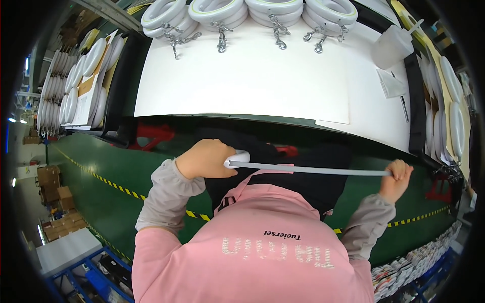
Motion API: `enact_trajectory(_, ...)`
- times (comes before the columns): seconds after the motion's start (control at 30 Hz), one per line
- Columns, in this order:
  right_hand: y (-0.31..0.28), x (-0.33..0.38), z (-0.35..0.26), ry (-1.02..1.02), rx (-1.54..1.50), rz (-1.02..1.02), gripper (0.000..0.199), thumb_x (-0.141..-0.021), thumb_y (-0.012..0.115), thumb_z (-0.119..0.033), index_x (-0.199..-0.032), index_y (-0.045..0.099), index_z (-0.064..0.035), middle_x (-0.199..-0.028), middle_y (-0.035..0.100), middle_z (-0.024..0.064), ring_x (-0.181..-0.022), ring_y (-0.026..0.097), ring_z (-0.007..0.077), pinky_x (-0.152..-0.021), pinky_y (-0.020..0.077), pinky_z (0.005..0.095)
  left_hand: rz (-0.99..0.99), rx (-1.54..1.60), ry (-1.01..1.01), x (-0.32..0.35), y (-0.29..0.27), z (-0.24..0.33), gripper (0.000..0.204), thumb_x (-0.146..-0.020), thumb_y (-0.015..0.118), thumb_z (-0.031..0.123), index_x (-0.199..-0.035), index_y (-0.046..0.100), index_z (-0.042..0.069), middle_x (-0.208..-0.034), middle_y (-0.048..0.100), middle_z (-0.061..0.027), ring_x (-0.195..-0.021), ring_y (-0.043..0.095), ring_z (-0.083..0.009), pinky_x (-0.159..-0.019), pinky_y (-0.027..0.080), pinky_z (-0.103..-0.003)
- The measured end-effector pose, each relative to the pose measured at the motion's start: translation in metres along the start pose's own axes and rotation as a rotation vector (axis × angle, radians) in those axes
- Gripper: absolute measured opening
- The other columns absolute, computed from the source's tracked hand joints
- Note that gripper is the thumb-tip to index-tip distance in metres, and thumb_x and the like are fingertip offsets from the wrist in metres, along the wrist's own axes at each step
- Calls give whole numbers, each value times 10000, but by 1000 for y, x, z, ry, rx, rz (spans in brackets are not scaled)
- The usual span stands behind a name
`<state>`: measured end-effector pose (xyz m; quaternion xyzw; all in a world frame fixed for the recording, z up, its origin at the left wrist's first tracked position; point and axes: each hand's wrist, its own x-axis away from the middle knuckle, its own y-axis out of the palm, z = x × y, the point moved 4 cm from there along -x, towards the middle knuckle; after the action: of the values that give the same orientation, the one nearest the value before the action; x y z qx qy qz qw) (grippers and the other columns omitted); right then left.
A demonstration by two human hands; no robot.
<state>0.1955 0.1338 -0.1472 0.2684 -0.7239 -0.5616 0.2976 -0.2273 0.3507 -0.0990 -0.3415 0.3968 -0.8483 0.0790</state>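
A flat grey strap (318,170) runs taut across the front of my body, above my lap. Its left end meets a smooth white rounded piece (240,156), which my left hand (208,158) grips with closed fingers. Most of that piece is hidden by the hand, so its full shape cannot be told. At the strap's other end, my right hand (396,181) is closed in a fist around it, out to the right. Both hands are off the table, on the near side of its edge.
The white table (242,86) lies ahead, with stacked white rings (275,10) and metal snap hooks (281,43) along its far side. A white bottle (391,48) and a pen (404,108) are at right. Racks of white rings (93,58) flank the table.
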Motion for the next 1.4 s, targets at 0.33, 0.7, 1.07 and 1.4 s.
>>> enact_trajectory(0.33, 100, 73, 240, 493, 1187, -667, 196, -878, 613, -200, -942, 596, -16, -1053, 554, 113, -945, 541, 242, -873, 406, 326, 147, 267, 104, -6, -3, 49, 302, -719, 669, 368, -760, 653, 70, -683, 633, -171, -658, 623, -360, -606, 500, -421)
enact_trajectory(0.7, 115, 12, 187, -460, 1717, -778, 225, -815, 562, 7, -1039, 569, -17, -1221, 496, 166, -1136, 467, 311, -955, 366, 380, 951, -287, -213, 61, -130, -100, 334, -714, 729, 190, -1003, 619, 64, -748, 633, -161, -780, 617, -341, -781, 439, -388)
enact_trajectory(1.07, 91, 1, 203, -668, 2192, -811, 272, -801, 586, -133, -1051, 564, -29, -1169, 502, 146, -1118, 437, 326, -981, 281, 453, 1292, -426, -223, 118, -216, -212, 637, -649, 628, 175, -1253, 492, 25, -1269, 498, -200, -1195, 453, -353, -1022, 349, -409)
enact_trajectory(1.4, 84, -2, 219, -770, 2431, -782, 373, -792, 597, -233, -1088, 545, -12, -1156, 493, 165, -1125, 426, 335, -1023, 244, 492, 1039, -143, -1050, 138, -270, -277, 708, -663, 662, 546, -1185, 587, 73, -1133, 626, -154, -1054, 596, -286, -955, 382, -435)
